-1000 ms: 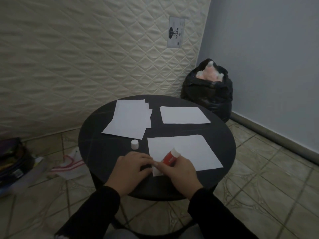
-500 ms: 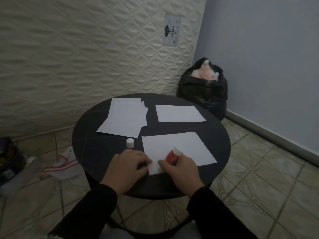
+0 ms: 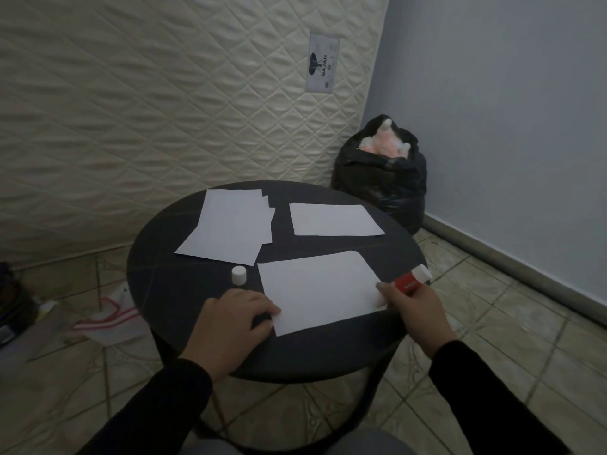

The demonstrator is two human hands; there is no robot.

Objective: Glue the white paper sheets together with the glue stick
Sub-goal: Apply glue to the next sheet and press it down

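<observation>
A white label (image 3: pixel 323 63) sewn on the quilted mattress (image 3: pixel 164 110) carries the word "GAJAH" in dark letters, running sideways, beside a small dark emblem too blurred to make out. The finer print and marks around it are too small to read. The red glue stick (image 3: pixel 411 282) bears a small white mark, too blurred to read.

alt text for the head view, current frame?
A person at a round black table presses the left hand on the near paper sheet while the right hand holds an uncapped glue stick at its right edge. The cap, a paper stack and another sheet lie beyond.
</observation>
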